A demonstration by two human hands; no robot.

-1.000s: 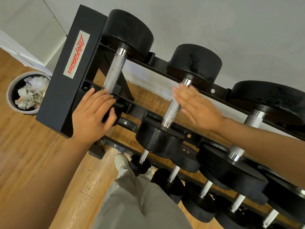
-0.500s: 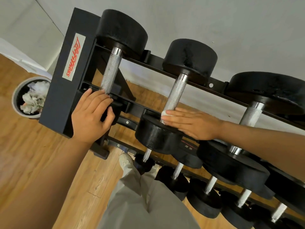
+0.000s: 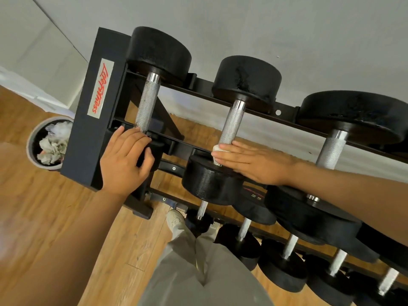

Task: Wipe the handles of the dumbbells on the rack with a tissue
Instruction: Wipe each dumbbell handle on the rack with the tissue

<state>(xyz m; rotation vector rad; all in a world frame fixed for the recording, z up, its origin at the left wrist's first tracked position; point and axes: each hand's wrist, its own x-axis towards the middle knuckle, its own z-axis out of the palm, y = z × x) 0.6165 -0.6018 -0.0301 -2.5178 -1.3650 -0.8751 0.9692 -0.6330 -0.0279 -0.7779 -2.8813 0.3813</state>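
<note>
Head view: I see the right hand (image 3: 256, 163) laid with straight fingers across the near end of the second dumbbell handle (image 3: 231, 124) on the rack's (image 3: 88, 129) top tier, pressing a white tissue (image 3: 217, 150) against the metal just above the front weight. My left hand (image 3: 124, 160) curls over the front weight of the end dumbbell (image 3: 148, 107) at the rack's left edge, beside a waste bin (image 3: 49, 144) of crumpled paper.
</note>
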